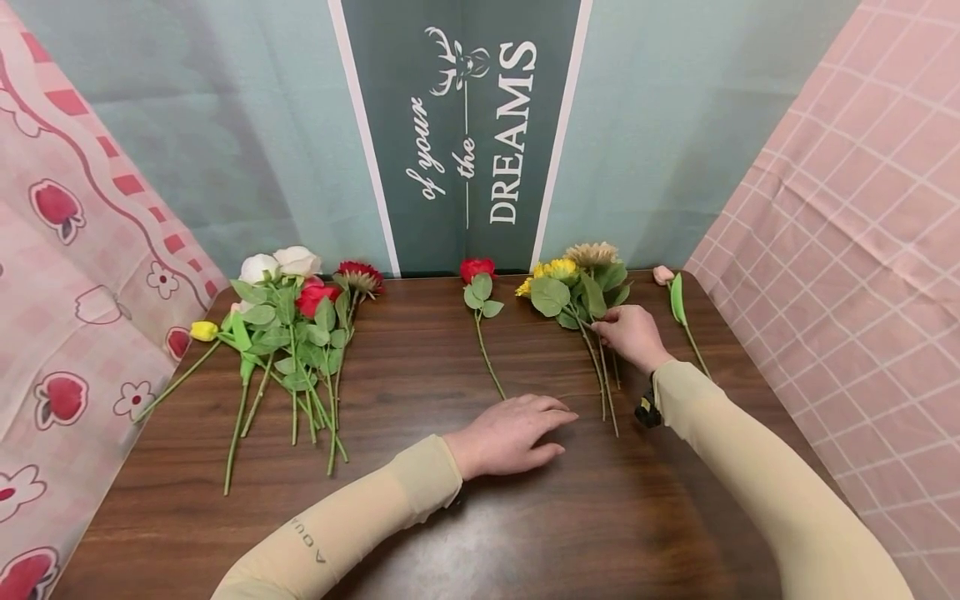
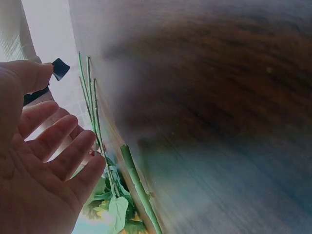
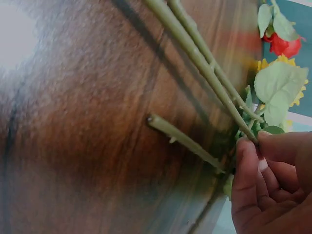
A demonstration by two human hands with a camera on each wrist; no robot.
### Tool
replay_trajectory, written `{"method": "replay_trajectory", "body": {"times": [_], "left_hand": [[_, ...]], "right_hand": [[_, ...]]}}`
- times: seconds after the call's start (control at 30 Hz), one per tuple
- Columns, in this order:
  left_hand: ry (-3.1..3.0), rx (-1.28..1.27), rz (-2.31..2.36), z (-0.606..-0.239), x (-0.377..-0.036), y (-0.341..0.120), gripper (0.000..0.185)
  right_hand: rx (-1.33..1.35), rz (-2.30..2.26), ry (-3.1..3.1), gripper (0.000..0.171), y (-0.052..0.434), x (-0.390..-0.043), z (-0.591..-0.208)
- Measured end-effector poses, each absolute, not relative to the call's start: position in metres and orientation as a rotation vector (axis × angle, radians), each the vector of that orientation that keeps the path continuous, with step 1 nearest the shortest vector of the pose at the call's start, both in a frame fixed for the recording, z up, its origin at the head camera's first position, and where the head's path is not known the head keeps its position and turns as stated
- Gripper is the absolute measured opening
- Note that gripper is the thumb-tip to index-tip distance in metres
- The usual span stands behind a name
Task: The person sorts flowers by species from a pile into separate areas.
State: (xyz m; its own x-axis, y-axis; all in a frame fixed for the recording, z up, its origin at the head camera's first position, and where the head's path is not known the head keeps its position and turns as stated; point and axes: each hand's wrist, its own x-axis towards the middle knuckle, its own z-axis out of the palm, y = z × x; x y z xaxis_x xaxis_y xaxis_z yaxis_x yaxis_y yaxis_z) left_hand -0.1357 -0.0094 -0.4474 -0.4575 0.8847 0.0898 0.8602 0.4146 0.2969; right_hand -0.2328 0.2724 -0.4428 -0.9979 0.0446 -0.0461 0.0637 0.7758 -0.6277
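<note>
My right hand (image 1: pixel 632 335) pinches a green stem (image 3: pixel 209 73) between thumb and fingertips, just below the leaves of a small bunch. That bunch has yellow flowers (image 1: pixel 557 270) and a beige flower (image 1: pixel 592 254), its stems pointing toward me. Fingers relaxed and spread, my left hand (image 1: pixel 513 435) holds nothing and is palm down above the table. Just beyond it lies a single red rose (image 1: pixel 477 270), its stem end (image 2: pixel 127 153) close to the left fingers in the left wrist view.
At the left lies a pile with white roses (image 1: pixel 297 262), a red rose (image 1: pixel 317 297), a dark red flower (image 1: pixel 360 278) and a yellow tulip (image 1: pixel 204 331). A pink tulip (image 1: pixel 663 274) lies far right. Cloth walls enclose the brown table (image 1: pixel 420 350).
</note>
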Motion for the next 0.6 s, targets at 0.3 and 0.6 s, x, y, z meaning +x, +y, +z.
{"method": "replay_trajectory", "body": {"times": [0.3,0.6], "left_hand": [[2.611,1.582,0.453,-0.446,-0.141,-0.016,0.048],[2.656,1.534,0.429,-0.444,-0.15,-0.031,0.05]], "right_hand": [[0.051,-1.114,2.996,0.031,0.275,-0.225,-0.431],[0.06,-1.121,3.135,0.044,0.282,-0.217,-0.424]]}}
